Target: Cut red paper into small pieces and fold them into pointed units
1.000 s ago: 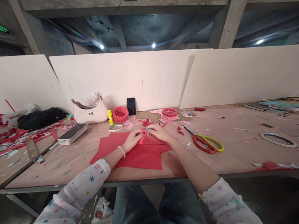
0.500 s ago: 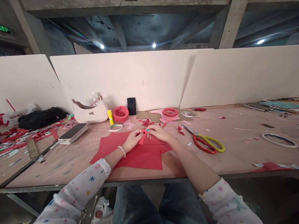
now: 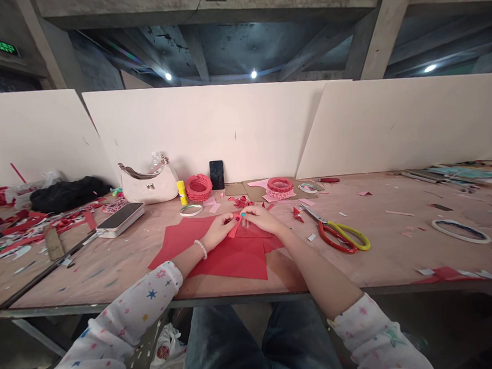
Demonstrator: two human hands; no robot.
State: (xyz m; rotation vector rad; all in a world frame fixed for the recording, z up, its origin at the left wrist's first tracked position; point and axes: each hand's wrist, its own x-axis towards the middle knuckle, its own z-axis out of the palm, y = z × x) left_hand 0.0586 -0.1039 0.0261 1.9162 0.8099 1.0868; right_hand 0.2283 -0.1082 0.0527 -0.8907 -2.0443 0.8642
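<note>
Between my two hands is a small folded piece of red paper, pinched from both sides. My left hand is closed on its left part, thumb and fingers together. On the other side, my right hand pinches the paper near its top. Both hands are over several flat red paper sheets spread on the table. Just beyond my fingers lies a pile of small folded red pieces. Scissors with one red and one yellow handle lie to the right, blades partly open.
A glue stick, woven red rings and a pink ring stack stand at the back. A white handbag and a power bank with a phone-like top are left. A white hoop lies right. White boards wall the far edge.
</note>
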